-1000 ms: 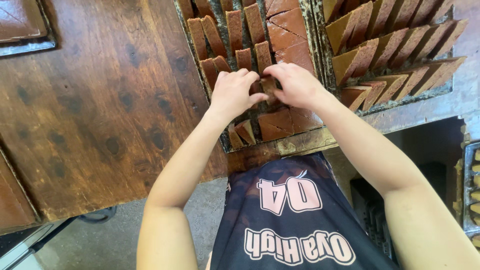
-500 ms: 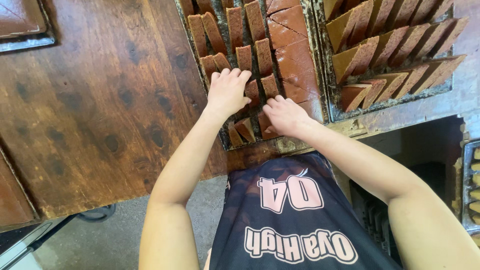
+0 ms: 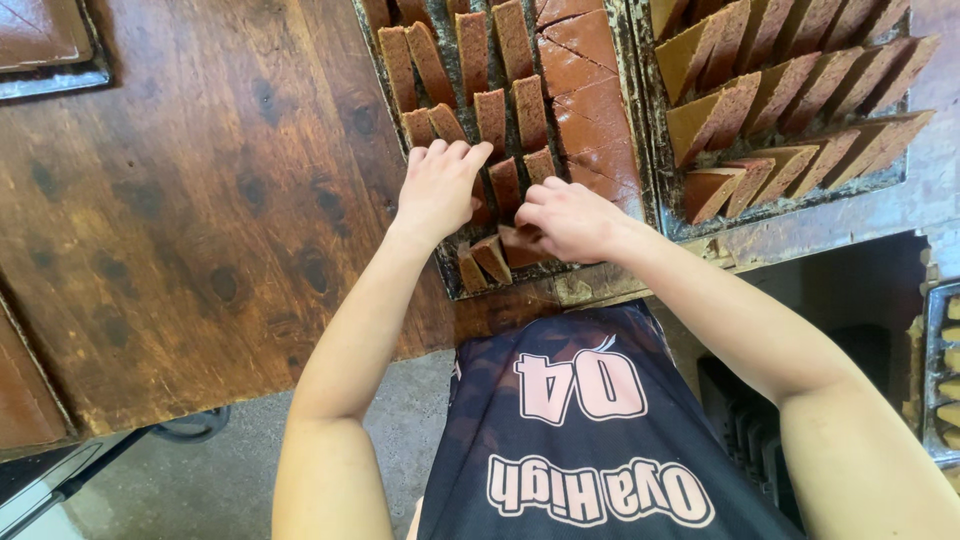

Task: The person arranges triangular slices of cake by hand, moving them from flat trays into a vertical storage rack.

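Resting flat on the brown slices [image 3: 492, 118] in the tray [image 3: 640, 150], the left hand [image 3: 438, 188] grips nothing. Right hand [image 3: 568, 220] curls over a slice [image 3: 520, 243] at the near edge; whether it pinches it, I cannot tell.

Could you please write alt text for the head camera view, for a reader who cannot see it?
Both hands rest on brown cake slices in a dark baking tray on a wooden table: left hand, right hand. A second tray of slices sits to the right.

cake slices [image 3: 490, 110]: reddish-brown | tray [image 3: 640, 150]: dark, crusted | table [image 3: 180, 220]: brown wood, dark knots | shirt [image 3: 590, 430]: black, pale pink lettering
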